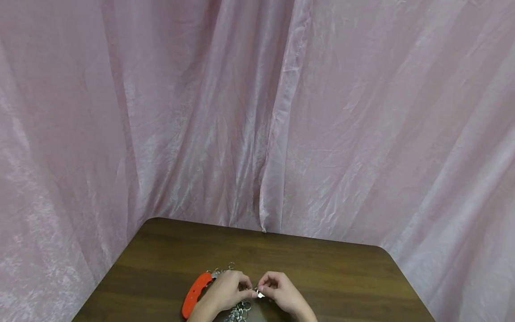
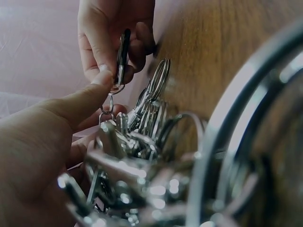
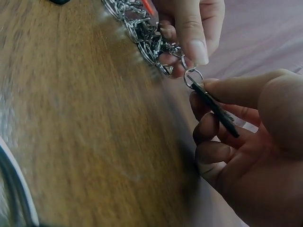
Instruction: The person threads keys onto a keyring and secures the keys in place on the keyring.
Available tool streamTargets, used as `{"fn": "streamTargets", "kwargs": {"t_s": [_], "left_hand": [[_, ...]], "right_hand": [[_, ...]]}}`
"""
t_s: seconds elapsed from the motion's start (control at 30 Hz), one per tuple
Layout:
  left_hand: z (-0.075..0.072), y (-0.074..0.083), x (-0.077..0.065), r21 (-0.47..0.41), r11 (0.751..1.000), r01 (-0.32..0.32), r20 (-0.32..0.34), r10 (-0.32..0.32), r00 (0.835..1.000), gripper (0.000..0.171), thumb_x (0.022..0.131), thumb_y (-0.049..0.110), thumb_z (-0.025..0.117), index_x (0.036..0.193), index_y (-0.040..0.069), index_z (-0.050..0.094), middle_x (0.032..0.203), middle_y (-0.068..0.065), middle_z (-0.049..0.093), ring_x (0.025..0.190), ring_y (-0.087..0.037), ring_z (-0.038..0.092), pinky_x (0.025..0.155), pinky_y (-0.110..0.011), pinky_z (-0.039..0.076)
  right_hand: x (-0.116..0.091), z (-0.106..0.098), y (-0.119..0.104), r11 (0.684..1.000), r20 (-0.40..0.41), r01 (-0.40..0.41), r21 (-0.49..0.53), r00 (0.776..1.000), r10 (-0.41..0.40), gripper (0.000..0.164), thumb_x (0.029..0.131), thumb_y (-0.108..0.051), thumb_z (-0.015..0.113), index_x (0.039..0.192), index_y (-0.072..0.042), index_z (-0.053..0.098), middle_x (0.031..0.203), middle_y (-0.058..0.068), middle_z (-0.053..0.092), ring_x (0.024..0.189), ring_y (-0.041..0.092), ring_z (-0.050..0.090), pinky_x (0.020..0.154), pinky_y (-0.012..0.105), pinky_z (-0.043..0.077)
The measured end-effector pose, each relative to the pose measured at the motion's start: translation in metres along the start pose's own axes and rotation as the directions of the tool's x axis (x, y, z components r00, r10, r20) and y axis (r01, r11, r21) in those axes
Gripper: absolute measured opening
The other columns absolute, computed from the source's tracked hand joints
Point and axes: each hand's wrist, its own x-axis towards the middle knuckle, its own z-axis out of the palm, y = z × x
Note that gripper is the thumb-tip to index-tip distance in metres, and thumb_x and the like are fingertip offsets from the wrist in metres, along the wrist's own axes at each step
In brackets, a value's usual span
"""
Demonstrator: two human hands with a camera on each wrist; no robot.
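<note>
In the head view both hands meet over the front of the table. My left hand pinches the short chain of a small silver key ring between thumb and fingers. Opposite it, my right hand holds a flat key by thumb and curled fingers. The key looks dark edge-on in the wrist views, and its upper end is at the ring; whether the ring passes fully through it I cannot tell. A heap of silver key rings with chains lies under and beside the left hand.
An orange curved handle-like object with a scalloped inner edge lies left of the left hand, partly covered by the forearm. More rings lie beyond the left hand. The brown wooden table backs onto a pink curtain.
</note>
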Motion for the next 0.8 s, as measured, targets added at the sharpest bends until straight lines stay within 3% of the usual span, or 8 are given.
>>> {"fn": "streamTargets", "kwargs": {"t_s": [0.23,0.53,0.67,0.8], "left_hand": [[-0.001,0.008,-0.001,0.123,0.992,-0.010,-0.018,0.012,1.000,0.020,0.086,0.048,0.086,0.083,0.030,0.078,0.079,0.019,0.059,0.069,0.001,0.048,0.062,-0.025,0.042],[-0.001,0.013,-0.001,0.148,0.989,0.013,0.023,-0.017,1.000,0.020,0.087,0.048,0.086,0.084,0.029,0.079,0.081,0.017,0.058,0.068,0.000,0.047,0.062,-0.026,0.042],[-0.004,0.019,-0.002,0.168,0.986,0.023,0.011,-0.025,1.000,0.024,0.090,0.048,0.084,0.091,0.024,0.079,0.084,0.014,0.059,0.071,0.000,0.050,0.063,-0.026,0.045],[-0.008,0.022,0.000,0.225,0.974,0.023,-0.105,0.000,0.994,0.026,0.092,0.047,0.082,0.095,0.022,0.078,0.085,0.012,0.060,0.072,-0.001,0.054,0.061,-0.028,0.048]], "right_hand": [[0.000,-0.001,-0.002,0.993,-0.028,0.016,-0.117,0.999,-0.019,0.007,0.094,0.001,0.072,0.094,-0.005,0.072,0.082,0.001,0.066,0.071,0.003,0.057,0.066,0.021,0.047],[-0.003,-0.004,-0.004,0.976,-0.016,0.028,-0.216,0.999,-0.032,0.006,0.093,0.000,0.073,0.091,-0.005,0.072,0.079,-0.002,0.066,0.069,0.002,0.056,0.063,0.021,0.046],[-0.003,-0.006,-0.007,0.945,-0.051,0.048,-0.324,0.996,-0.068,0.007,0.094,-0.005,0.075,0.090,-0.009,0.072,0.077,-0.006,0.065,0.068,0.001,0.054,0.063,0.022,0.045],[-0.004,-0.010,-0.015,0.884,-0.127,0.048,-0.465,0.984,-0.121,0.006,0.095,-0.014,0.077,0.094,-0.013,0.071,0.083,-0.005,0.064,0.075,0.008,0.056,0.068,0.026,0.045]]}}
